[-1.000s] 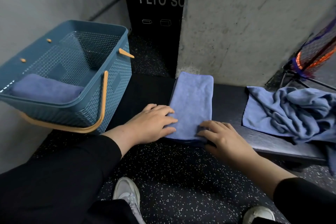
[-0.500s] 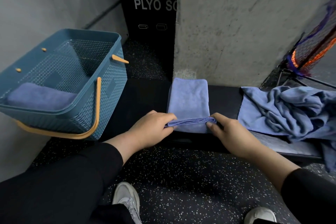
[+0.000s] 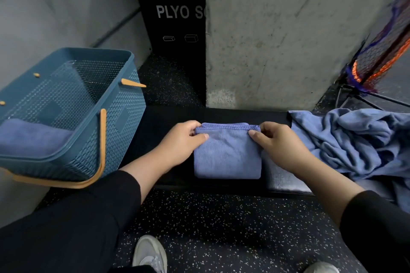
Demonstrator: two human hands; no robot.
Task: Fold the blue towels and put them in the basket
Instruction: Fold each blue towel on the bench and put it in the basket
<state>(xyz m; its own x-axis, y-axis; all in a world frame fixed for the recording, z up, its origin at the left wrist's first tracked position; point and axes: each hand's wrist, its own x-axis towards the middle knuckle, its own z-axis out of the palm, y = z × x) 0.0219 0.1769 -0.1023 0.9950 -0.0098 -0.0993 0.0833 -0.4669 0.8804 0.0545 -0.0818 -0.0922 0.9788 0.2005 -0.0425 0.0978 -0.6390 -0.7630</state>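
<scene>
Together, the left hand [image 3: 180, 143] and right hand [image 3: 278, 143] pinch the far corners of a folded blue towel [image 3: 227, 154], thumbs on top, fingers curled under its stitched edge. It lies flat on a black padded bench [image 3: 281, 180]. Crumpled blue towels [image 3: 359, 142] are heaped to its right. A teal basket [image 3: 106, 137] with tan handles stands at left, holding another folded towel [image 3: 31, 137].

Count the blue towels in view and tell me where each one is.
3, perhaps more: a folded blue towel on the black bench, gripped by both hands; another inside the teal basket; a crumpled blue heap possibly hiding several.
</scene>
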